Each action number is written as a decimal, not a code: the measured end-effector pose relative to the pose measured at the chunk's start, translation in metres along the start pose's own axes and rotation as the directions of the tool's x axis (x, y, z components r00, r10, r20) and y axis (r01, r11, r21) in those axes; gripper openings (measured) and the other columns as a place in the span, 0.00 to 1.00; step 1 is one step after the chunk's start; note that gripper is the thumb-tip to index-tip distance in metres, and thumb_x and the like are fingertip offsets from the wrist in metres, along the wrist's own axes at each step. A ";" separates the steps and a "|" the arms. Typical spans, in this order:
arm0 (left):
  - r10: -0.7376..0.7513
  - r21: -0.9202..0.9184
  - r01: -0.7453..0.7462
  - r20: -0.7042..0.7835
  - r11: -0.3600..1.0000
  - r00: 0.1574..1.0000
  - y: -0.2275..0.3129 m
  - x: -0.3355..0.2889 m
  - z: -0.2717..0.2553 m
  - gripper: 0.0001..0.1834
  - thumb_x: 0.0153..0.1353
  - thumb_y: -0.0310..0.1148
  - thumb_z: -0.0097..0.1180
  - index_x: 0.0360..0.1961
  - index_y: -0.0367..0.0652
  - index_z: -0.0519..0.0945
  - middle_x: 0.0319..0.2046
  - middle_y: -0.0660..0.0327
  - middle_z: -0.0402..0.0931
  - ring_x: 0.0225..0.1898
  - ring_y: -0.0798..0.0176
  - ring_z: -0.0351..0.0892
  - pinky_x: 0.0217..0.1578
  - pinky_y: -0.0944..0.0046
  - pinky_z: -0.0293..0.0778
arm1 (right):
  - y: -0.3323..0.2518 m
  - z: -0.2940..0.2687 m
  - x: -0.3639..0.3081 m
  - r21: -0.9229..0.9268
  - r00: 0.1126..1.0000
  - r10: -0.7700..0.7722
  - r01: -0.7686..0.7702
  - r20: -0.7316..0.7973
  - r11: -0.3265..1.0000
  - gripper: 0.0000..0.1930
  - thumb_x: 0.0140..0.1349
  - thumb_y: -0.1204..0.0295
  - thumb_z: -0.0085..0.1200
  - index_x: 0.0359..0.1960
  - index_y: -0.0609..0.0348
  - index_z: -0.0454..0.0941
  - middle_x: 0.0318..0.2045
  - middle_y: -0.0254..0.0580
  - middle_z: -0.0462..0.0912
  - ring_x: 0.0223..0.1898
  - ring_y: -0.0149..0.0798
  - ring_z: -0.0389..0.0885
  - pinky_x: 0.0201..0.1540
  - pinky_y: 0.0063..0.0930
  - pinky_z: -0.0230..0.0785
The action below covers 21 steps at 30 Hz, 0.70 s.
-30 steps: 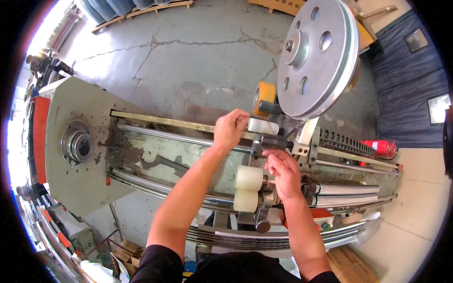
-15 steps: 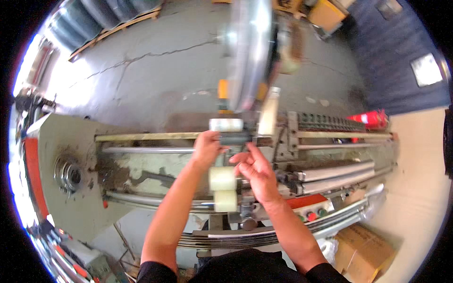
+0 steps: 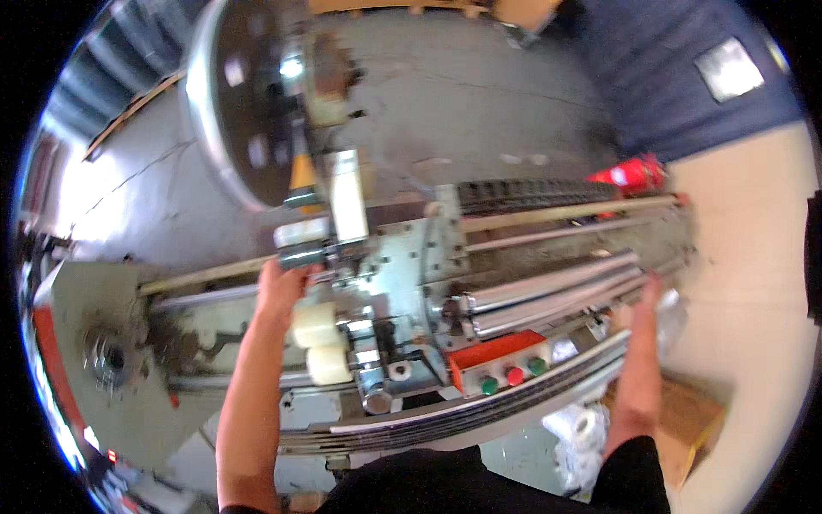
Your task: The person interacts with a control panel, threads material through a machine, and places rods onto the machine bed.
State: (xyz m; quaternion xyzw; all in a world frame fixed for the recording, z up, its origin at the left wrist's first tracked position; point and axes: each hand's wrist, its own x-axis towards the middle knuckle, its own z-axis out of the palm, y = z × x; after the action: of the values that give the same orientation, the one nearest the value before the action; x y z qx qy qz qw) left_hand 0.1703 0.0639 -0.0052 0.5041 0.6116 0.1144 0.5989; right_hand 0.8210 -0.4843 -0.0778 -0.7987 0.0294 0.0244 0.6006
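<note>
My left hand is at a dark grey roller, below its left end. Its fingers are curled in; what they hold, if anything, is hidden. A paler roller lies just beyond the grey one. Two cream-coloured rollers sit just nearer, to the right of my left wrist. My right hand reaches far to the right, by the end of two long silvery rollers. Motion blur smears its fingers, and nothing in them can be made out.
A red control box with green and red buttons sits on the near side. A large metal disc stands beyond the rails. A perforated metal plate fills the middle. At right are a cardboard box, clear plastic and a red cylinder.
My right hand has left the roller group and swung far right. My left hand stays at the grey roller. The view has shifted right, so the machine appears further left.
</note>
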 end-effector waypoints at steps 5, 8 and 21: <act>0.015 -0.069 -0.020 -0.065 0.997 0.998 0.007 -0.015 0.003 0.07 0.67 0.25 0.60 0.32 0.45 0.88 0.26 0.70 0.82 0.24 0.75 0.71 0.25 0.68 0.64 | 0.043 0.025 0.074 0.021 0.948 0.247 -0.257 0.203 0.966 0.19 0.80 0.62 0.48 0.65 0.53 0.80 0.54 0.40 0.85 0.52 0.37 0.82 0.61 0.36 0.71; 0.034 -0.171 -0.042 -0.049 0.984 0.998 0.002 -0.005 0.013 0.05 0.67 0.27 0.61 0.35 0.43 0.87 0.29 0.68 0.85 0.29 0.74 0.78 0.28 0.67 0.69 | 0.057 -0.004 0.111 0.041 0.967 0.117 -0.130 0.226 0.991 0.20 0.81 0.62 0.48 0.66 0.55 0.80 0.57 0.40 0.85 0.53 0.37 0.82 0.58 0.34 0.73; 0.302 0.340 -0.209 -0.250 0.917 0.920 -0.005 -0.014 0.022 0.11 0.63 0.35 0.59 0.35 0.41 0.90 0.28 0.51 0.87 0.32 0.52 0.87 0.39 0.55 0.80 | 0.056 0.016 0.091 -0.131 0.988 0.096 -0.080 0.119 0.988 0.16 0.81 0.67 0.49 0.63 0.53 0.82 0.58 0.40 0.85 0.52 0.40 0.84 0.53 0.39 0.80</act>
State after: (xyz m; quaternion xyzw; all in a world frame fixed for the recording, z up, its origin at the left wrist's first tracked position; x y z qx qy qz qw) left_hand 0.1834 0.0409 -0.0060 0.6441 0.6331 0.1708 0.3940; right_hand 0.9072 -0.4857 -0.1423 -0.8299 0.0255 0.1027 0.5478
